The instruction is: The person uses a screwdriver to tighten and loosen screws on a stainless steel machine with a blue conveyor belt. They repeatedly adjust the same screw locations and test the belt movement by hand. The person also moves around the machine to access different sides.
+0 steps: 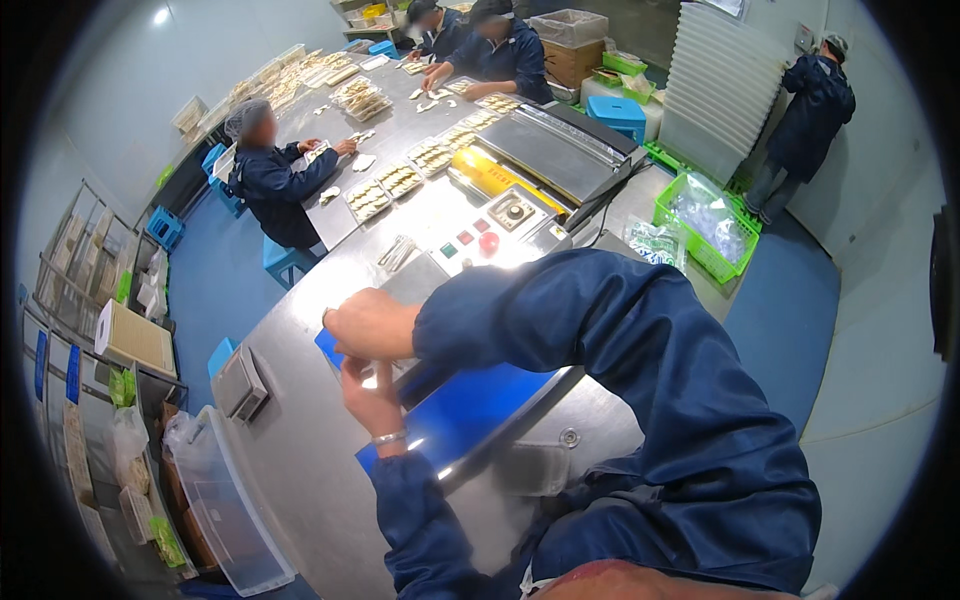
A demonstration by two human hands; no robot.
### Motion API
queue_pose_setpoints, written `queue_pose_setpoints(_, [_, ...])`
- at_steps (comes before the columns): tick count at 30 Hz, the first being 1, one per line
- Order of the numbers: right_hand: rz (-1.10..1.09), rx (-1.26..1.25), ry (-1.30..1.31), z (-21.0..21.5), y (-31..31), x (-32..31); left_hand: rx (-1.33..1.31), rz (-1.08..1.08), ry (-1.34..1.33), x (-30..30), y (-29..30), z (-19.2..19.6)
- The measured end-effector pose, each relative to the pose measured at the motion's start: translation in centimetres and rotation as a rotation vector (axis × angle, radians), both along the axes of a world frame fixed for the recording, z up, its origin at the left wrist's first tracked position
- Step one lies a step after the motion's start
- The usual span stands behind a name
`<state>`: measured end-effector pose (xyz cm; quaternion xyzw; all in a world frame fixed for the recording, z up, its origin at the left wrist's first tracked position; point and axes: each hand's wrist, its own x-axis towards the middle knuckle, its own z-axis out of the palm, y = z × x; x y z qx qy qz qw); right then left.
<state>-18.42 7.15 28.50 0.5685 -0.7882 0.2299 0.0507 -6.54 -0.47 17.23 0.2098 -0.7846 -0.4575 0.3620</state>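
My right hand (370, 322) reaches across from the right, curled closed, its fingertips hidden from view. Just below it my left hand (372, 402), with a band at the wrist, is raised with bent fingers close against the right one. A small bright white patch shows between the hands; whether it is a held thing or a glint I cannot tell. Beneath both hands lies a shiny blue sheet or panel (480, 408), partly covered by my right sleeve. Beyond them stands a machine with a control panel (497, 228), a red button and a yellow roll (487, 172).
Filled trays (400, 180) line the steel table (300, 335) beyond my hands. A scale (243, 385) sits left, above a clear tub (225, 510). Right are a green basket (708, 225) and stacked white crates (715, 85). Several co-workers stand or sit farther off.
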Motion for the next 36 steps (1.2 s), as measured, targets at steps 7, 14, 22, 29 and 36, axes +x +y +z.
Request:
queue_pose_setpoints(7, [-0.014,-0.031,-0.027,0.6,0.4,1.4,0.062,0.095,0.024,-0.9,0.1,-1.3])
queue_pose_setpoints(14, [0.235,0.094,-0.11,1.1,0.3,-0.3,0.165,-0.026,0.115,-0.8,-1.9,-1.4])
queue_pose_setpoints(22, [0.182,0.086,0.045,1.9,-0.6,0.0,0.034,-0.131,-0.028,0.5,-2.4,1.4])
queue_pose_setpoints(29, [0.087,-0.011,0.028,1.0,-0.5,1.4,-0.011,-0.136,0.003,0.0,-3.1,1.3])
queue_pose_setpoints(36, [0.249,-0.047,0.13,0.9,0.3,0.8,-0.064,-0.171,-0.078,0.0,-3.8,0.8])
